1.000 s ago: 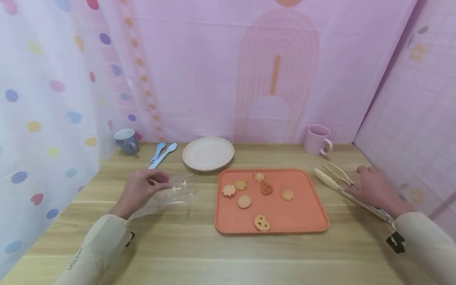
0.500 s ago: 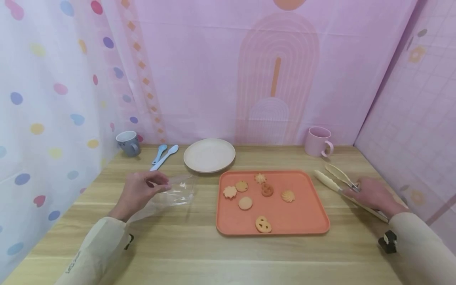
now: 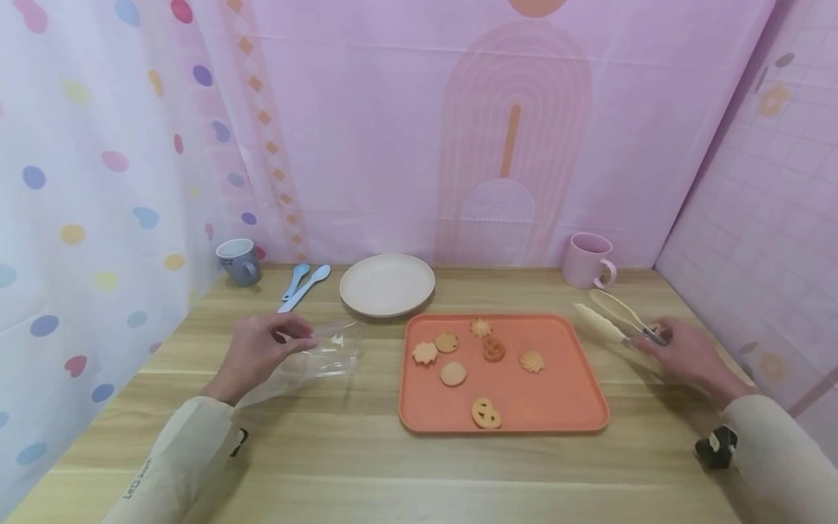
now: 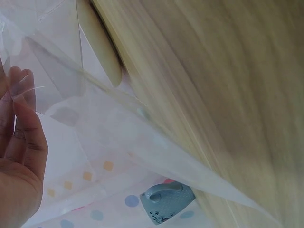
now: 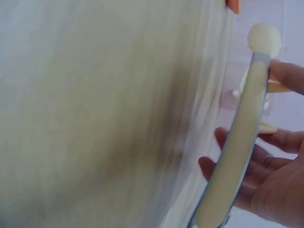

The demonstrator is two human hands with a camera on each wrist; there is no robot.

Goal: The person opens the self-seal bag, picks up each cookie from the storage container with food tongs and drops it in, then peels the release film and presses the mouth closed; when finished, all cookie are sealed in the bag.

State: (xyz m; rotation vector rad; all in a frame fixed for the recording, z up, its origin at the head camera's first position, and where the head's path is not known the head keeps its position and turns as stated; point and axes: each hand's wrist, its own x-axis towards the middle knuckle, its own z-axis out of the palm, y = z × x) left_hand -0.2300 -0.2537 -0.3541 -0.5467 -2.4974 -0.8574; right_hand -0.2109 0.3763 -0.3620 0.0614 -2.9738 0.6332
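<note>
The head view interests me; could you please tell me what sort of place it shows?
Probably a small staged tabletop area, perhaps for food handling: patterned cloths hang behind and on both sides of the table, which bears a tray of cookies and a plate.

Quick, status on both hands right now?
Left hand: closed, pinching the clear plastic bag between thumb and fingers.
Right hand: closed, holding the cream tongs, whose arms are spread apart.

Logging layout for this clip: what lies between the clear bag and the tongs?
The orange tray, with seven cookies on it, lies between the clear bag and the tongs; the head view shows this.
</note>
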